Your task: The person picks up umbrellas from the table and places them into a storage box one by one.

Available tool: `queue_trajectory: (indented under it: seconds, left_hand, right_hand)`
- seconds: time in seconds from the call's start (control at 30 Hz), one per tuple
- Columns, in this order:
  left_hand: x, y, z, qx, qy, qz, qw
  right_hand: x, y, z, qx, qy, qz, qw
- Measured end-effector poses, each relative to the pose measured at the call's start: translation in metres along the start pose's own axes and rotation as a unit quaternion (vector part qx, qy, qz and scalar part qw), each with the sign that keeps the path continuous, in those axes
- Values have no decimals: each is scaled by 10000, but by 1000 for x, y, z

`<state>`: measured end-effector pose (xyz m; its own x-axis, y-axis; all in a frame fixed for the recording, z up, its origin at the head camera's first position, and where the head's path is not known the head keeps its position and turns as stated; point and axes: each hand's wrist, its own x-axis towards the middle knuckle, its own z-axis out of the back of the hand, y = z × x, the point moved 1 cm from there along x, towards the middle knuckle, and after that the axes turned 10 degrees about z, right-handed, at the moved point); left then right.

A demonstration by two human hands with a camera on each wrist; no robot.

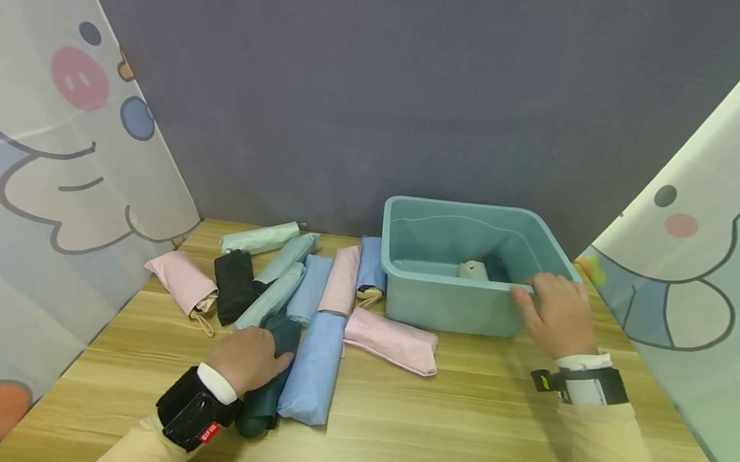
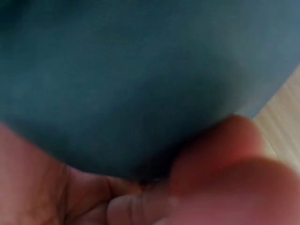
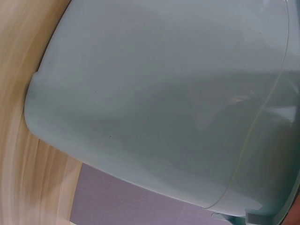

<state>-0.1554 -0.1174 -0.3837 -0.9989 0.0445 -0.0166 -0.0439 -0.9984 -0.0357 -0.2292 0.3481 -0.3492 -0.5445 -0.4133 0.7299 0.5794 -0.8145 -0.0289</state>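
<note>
My left hand [image 1: 249, 360] grips a dark green folded umbrella [image 1: 266, 399] near the front left of the table. In the left wrist view its dark green fabric [image 2: 117, 84] fills most of the picture, with the fingers [image 2: 220, 159] curled against it. My right hand [image 1: 555, 315] holds the front right rim of a teal plastic bin [image 1: 453, 307], thumb on the outside wall. The bin's smooth wall [image 3: 154, 103] fills the right wrist view. Inside the bin lie a whitish bundle [image 1: 472, 270] and a dark bundle [image 1: 497, 268].
Several sleeved umbrellas lie left of the bin: a long blue one [image 1: 314, 373], pink ones [image 1: 393, 339] [image 1: 184, 278], a black one [image 1: 234, 284] and pale green ones [image 1: 261, 238]. A grey partition [image 1: 375, 107] stands behind the wooden table [image 1: 436, 427]; printed curtains flank it.
</note>
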Motion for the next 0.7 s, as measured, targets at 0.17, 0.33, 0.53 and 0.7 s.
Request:
queue_trajectory:
  seconds: [0.17, 0.33, 0.53, 0.7]
  left_hand:
    - [1, 0, -1, -5, -24, -26, 10000]
    - [0, -1, -2, -92, -185, 30, 9998]
    - [3, -2, -4, -158, -261, -51, 9995]
    - [5, -1, -3, -267, -169, -109, 9994]
  right_hand:
    - [0, 1, 1, -19, 38, -13, 10000]
    - [1, 2, 2, -16, 43, -18, 10000]
    - [0, 2, 1, -2, 82, -78, 9999]
    - [0, 1, 2, -25, 45, -51, 10000]
